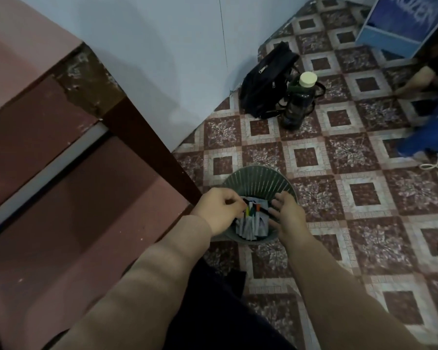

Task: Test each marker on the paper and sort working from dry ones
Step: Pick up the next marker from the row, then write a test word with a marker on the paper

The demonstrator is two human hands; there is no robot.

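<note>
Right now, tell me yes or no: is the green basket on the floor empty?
No: the green basket holds folded papers and several markers standing among them.

- Bin [258, 181]: green plastic, slotted wall, matt.
- Paper [248, 227]: thin white sheets, matt, creased.
- Markers [253, 210]: smooth plastic.
- Table [61, 173]: reddish-brown painted wood, matt, paint chipped rough at the corner.
- Floor [339, 173]: patterned tile-look covering, smooth, faint sheen.
- Bag [266, 82]: black cloth, matt.
- Bottle [299, 102]: dark see-through plastic, glossy; pale matt cap.
- Wall [162, 59]: smooth matt paint.
</note>
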